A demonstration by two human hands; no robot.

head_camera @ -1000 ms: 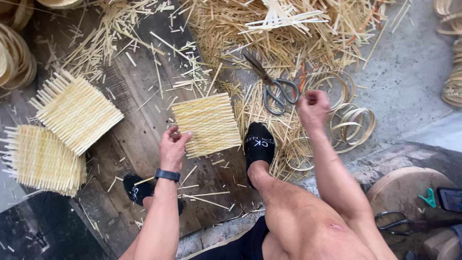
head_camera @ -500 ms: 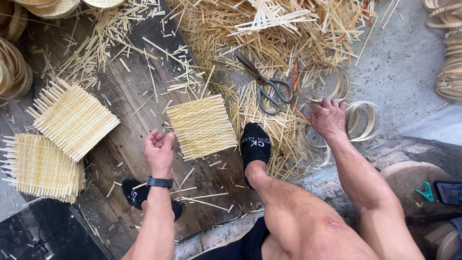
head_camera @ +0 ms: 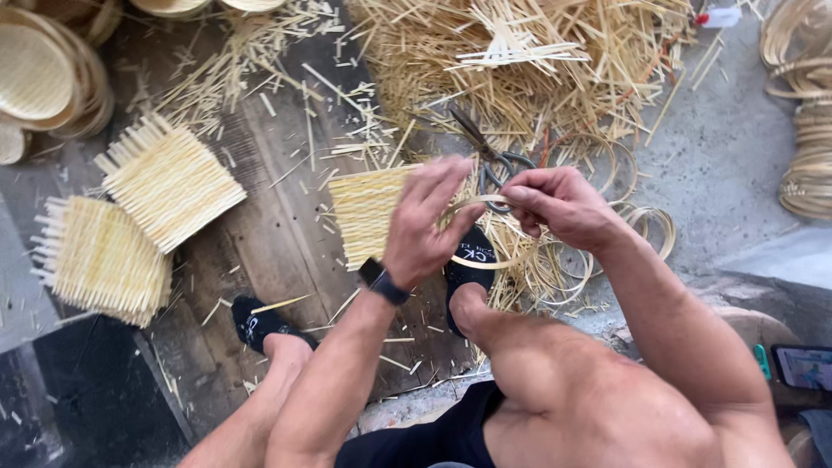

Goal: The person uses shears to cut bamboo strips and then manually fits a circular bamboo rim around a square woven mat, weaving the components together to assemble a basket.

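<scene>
My left hand (head_camera: 425, 221) and my right hand (head_camera: 559, 204) are raised together over my knee, both gripping a thin bamboo hoop (head_camera: 485, 260) that curves between them. Below the hands lies a square woven bamboo mat (head_camera: 364, 208) on a dark wooden board (head_camera: 277, 234); my left hand partly hides it. My right foot in a black sock (head_camera: 468, 260) rests at the mat's right edge. A pair of scissors (head_camera: 494, 156) lies just beyond my hands on the straw.
Two more woven mats (head_camera: 169, 178) (head_camera: 100, 256) lie at the left. Loose bamboo strips (head_camera: 520, 61) are piled at the top. More hoops (head_camera: 646, 225) lie at the right, coils (head_camera: 806, 130) at the far right, round trays (head_camera: 39, 78) at the top left.
My right hand picked a bamboo hoop from the pile at the right and lifted it. My left hand left the board and rose to grip the same hoop.
</scene>
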